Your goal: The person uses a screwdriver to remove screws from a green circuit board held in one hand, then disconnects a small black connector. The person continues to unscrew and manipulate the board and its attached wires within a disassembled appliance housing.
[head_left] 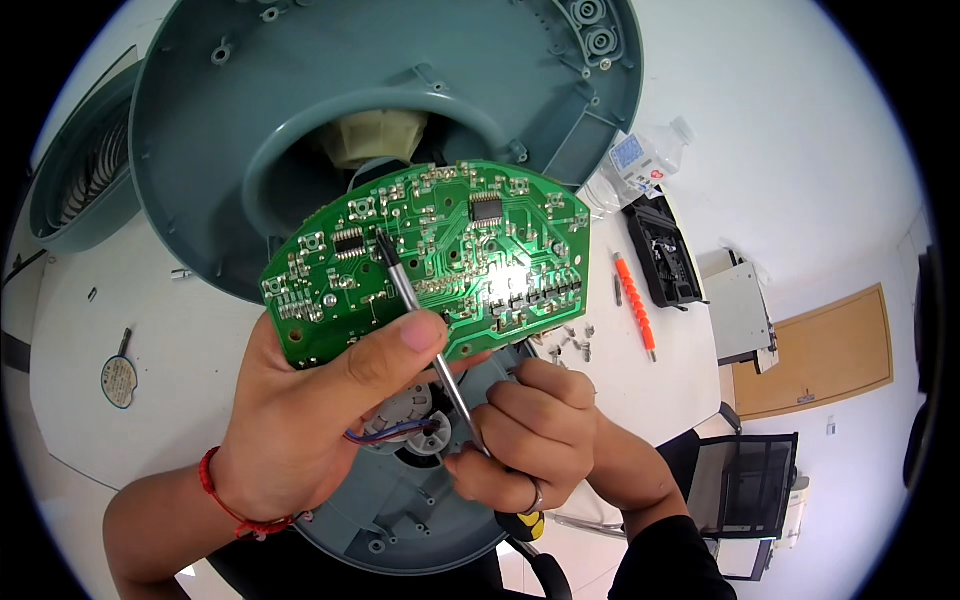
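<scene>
My left hand (300,410) grips a green circuit board (430,260) by its lower left edge, its thumb lying across the shaft of a screwdriver (402,285). The board is tilted up, with chips and solder joints facing me and a bright glare at its right. My right hand (530,440) is closed around the screwdriver, whose black and yellow handle end shows below the fist. The dark tip lies over the board beside the small left chip; whether it touches cannot be told. Behind the board is a large grey-green round housing (215,160) with a central opening.
Another grey-green housing part (370,530) with a motor and wires lies under my hands. To the right are an orange flexible shaft (635,305), a black tool case (663,250), a plastic bottle (650,155) and several screws (575,345). A round disc (119,382) lies left on the white table (180,400).
</scene>
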A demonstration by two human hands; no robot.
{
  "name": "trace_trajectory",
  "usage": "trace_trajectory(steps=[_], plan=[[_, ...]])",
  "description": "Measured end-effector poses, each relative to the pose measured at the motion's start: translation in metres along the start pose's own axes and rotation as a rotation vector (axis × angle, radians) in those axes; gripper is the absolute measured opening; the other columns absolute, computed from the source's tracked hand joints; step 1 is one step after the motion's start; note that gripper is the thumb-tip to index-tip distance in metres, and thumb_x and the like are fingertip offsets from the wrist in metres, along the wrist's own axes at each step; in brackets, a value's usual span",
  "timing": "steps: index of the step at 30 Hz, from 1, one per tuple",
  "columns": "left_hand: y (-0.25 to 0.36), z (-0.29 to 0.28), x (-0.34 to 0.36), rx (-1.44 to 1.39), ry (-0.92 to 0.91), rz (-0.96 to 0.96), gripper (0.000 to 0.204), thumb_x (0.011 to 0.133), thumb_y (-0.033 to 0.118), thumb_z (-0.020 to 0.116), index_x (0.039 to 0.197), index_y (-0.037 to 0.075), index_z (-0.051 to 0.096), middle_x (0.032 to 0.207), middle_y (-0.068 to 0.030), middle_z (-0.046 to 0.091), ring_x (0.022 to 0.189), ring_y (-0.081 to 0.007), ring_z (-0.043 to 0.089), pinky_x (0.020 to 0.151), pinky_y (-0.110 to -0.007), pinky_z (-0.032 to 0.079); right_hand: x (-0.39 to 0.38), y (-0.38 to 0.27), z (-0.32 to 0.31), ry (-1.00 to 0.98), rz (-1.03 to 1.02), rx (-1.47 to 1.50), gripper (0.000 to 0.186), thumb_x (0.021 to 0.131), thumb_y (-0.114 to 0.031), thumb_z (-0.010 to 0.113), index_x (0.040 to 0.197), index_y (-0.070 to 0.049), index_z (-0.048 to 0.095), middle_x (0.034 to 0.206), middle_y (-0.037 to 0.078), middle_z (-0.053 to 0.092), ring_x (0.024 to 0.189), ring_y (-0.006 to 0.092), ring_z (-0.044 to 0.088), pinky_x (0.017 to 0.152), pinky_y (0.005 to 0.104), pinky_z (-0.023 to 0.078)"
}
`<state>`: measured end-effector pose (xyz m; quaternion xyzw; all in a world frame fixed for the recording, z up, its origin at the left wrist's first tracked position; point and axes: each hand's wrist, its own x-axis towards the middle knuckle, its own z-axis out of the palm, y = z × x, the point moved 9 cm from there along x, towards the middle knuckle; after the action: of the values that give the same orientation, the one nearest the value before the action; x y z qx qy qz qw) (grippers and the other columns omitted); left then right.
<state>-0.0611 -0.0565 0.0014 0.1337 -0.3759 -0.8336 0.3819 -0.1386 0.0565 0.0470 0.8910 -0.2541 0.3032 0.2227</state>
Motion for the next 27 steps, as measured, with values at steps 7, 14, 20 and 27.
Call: trace_trajectory(steps=[7,14,20,27], plan=[[0.0005,0.0,0.0005,0.03,0.019,0.017,0.043,0.098,0.009,0.059,0.139,-0.001,0.048,0.128,-0.019,0.063,0.117,-0.03,0.065,0.1,-0.047,0.056,-0.0002,-0.0014,-0.0021,0.011,-0.006,-0.026,0.015,0.078,-0.014,0.07,0.09,-0.015,0.061,0.08,0.003,0.06,0.069,0.02,0.057,0.061,0.0332,0.044],[0.0005,-0.0001,0.0013,0.062,0.045,-0.013,0.046,0.096,0.009,0.063,0.139,0.0,0.048,0.127,-0.0179,0.064,0.116,-0.0296,0.065,0.099,-0.046,0.056,0.0029,-0.0045,-0.0045,-0.01,-0.011,-0.086,0.013,0.081,-0.016,0.068,0.089,-0.015,0.059,0.078,0.002,0.059,0.068,0.019,0.057,0.06,0.033,0.043],[0.0013,0.001,0.001,0.04,0.065,-0.02,0.05,0.095,0.007,0.063,0.141,0.0,0.045,0.129,-0.0179,0.062,0.118,-0.0303,0.064,0.101,-0.047,0.055,0.0038,-0.0047,-0.0048,-0.009,0.006,-0.071,0.013,0.08,-0.015,0.069,0.089,-0.015,0.059,0.078,0.003,0.058,0.067,0.0199,0.057,0.059,0.0339,0.043],[0.0009,0.0002,0.0013,0.019,0.046,-0.009,0.05,0.093,0.003,0.059,0.141,-0.001,0.045,0.131,-0.0188,0.06,0.124,-0.0311,0.06,0.109,-0.049,0.048,0.0025,0.0019,-0.0009,0.024,-0.02,0.078,0.016,0.072,-0.005,0.07,0.083,-0.009,0.059,0.081,0.008,0.059,0.07,0.0229,0.057,0.061,0.0352,0.049]])
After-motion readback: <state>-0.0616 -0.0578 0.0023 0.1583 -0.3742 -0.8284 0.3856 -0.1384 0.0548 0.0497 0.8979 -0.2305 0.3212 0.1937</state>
